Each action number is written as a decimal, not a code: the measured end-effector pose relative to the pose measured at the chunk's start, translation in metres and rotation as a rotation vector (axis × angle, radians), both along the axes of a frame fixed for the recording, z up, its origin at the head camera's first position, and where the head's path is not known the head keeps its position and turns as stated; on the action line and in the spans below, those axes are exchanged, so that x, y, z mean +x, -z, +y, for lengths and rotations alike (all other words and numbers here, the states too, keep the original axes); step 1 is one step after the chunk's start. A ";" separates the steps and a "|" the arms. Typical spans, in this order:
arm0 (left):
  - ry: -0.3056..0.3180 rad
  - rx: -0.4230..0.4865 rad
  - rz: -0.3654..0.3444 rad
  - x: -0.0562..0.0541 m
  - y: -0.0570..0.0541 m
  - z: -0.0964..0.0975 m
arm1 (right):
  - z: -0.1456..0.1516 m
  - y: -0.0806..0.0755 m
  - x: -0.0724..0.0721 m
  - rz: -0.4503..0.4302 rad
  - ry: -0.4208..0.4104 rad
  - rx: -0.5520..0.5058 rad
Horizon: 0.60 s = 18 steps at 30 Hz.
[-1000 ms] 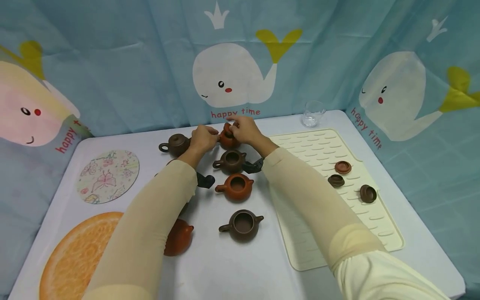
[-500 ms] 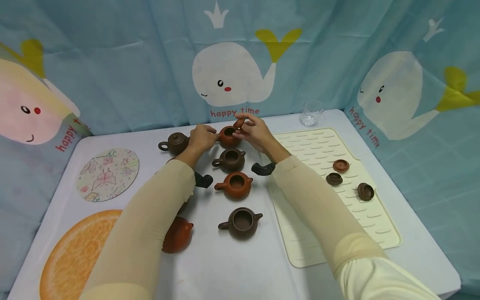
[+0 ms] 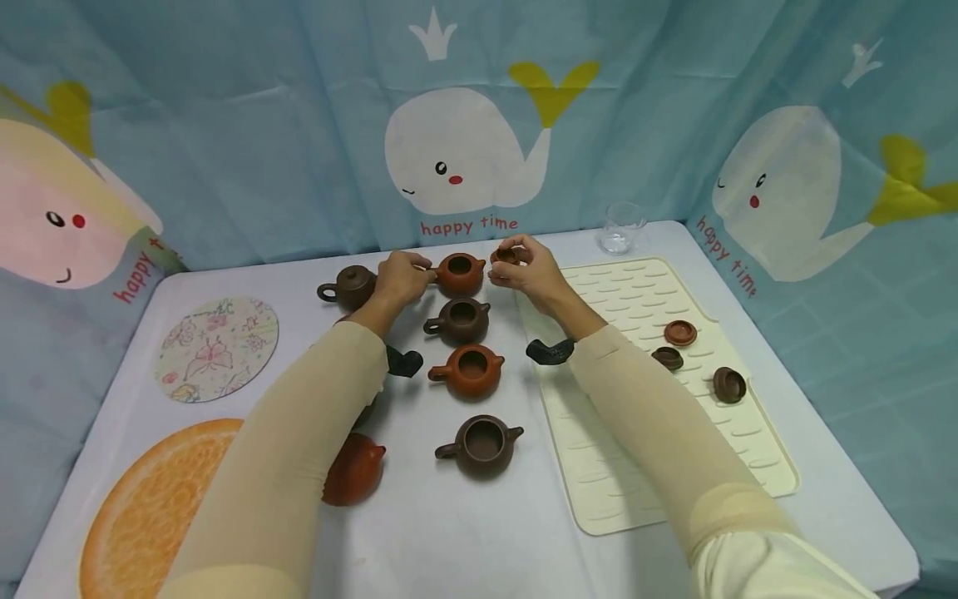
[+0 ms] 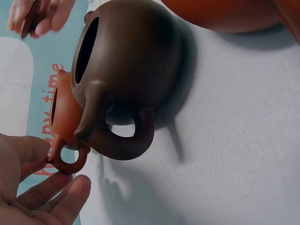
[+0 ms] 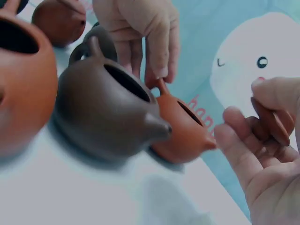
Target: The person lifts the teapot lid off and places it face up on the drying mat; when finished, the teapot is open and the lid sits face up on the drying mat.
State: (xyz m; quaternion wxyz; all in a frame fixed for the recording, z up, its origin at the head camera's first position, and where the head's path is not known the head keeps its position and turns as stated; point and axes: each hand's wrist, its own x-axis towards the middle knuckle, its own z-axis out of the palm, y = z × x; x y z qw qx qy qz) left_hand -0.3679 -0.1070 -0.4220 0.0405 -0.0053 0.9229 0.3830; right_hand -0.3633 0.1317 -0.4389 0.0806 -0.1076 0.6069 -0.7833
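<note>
At the back of the table stands a small orange-red teapot [image 3: 461, 288], its top uncovered. My left hand [image 3: 402, 277] pinches its handle [image 4: 69, 167] between thumb and fingers, as the left wrist view shows. To the right of that pot, my right hand [image 3: 537, 273] grips a reddish-brown teapot lid [image 5: 271, 121], held up off the table. Just in front is a dark brown lidless teapot [image 4: 136, 56]. Nearer still come another orange-red lidless teapot [image 3: 471, 384] and a dark brown one [image 3: 485, 459].
Several lidded or partly hidden teapots line the left, including a dark brown one [image 3: 354, 288] and a red one [image 3: 355, 474]. A cream ribbed mat [image 3: 614, 499] on the right bears three loose lids. A clear glass cup [image 3: 619, 233] stands behind it. Two round placemats lie left.
My right hand has lifted the lid off the back orange-red teapot and carried it to the right. My left hand has stayed at the handle.
</note>
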 end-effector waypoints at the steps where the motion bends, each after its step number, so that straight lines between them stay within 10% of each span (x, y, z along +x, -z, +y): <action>1: 0.002 -0.003 0.004 -0.001 0.001 0.000 | 0.005 -0.001 0.002 0.007 0.003 0.021; 18: -0.053 0.006 0.086 -0.007 0.010 -0.002 | 0.109 -0.009 0.031 0.034 0.163 0.403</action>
